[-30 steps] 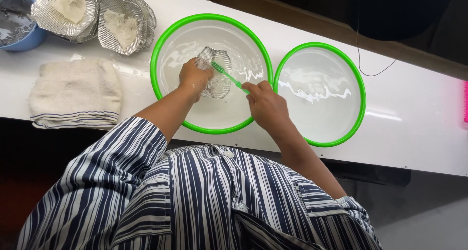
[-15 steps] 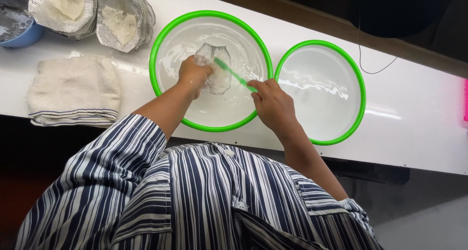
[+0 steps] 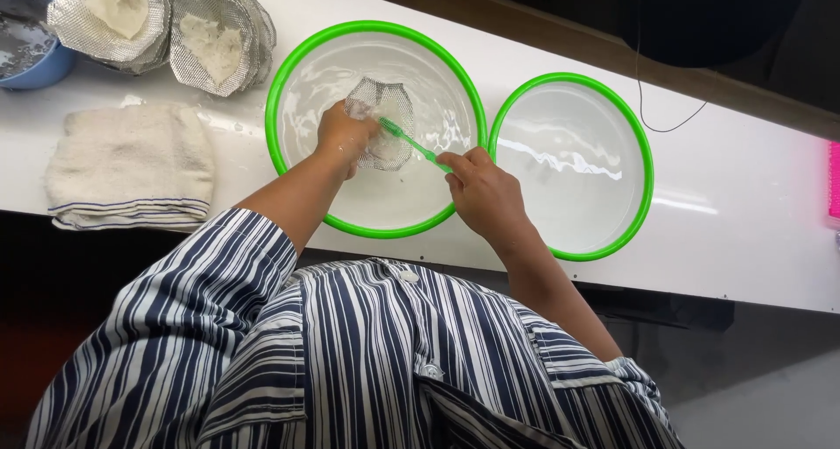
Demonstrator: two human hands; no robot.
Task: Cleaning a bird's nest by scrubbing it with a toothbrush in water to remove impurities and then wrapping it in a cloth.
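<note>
Mesh strainer, small, metal (image 3: 383,125) gripped by left hand (image 3: 343,134); green plastic toothbrush (image 3: 415,144) held in right hand (image 3: 483,193); light strokes advised, strainer kept steady over water.

a long white counter (image 3: 744,213) is seen running across the view, its glossy top marked by bright reflections of overhead light. a brown wooden strip (image 3: 560,42) is set along its far edge, a thin black cable (image 3: 665,121) trailing over it. beyond, everything is left in darkness.
</note>
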